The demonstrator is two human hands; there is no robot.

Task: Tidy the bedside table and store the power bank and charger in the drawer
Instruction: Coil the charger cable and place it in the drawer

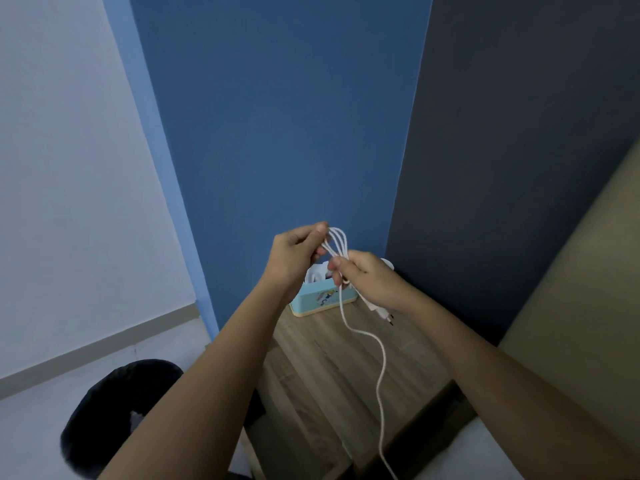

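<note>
Both hands hold a white charger above the wooden bedside table (346, 375). My right hand (367, 277) grips the bundled white cable (379, 372), and the white plug (382, 311) sticks out below its palm. My left hand (298, 251) pinches the top of the cable's loops (337, 239). The loose end of the cable hangs down past the table's front edge. No power bank or drawer is in view.
A light blue box (322, 299) with white items inside stands at the back of the table against the blue wall. A dark round cushion (114, 417) lies on the floor to the left. A bed edge (485, 452) is at the lower right.
</note>
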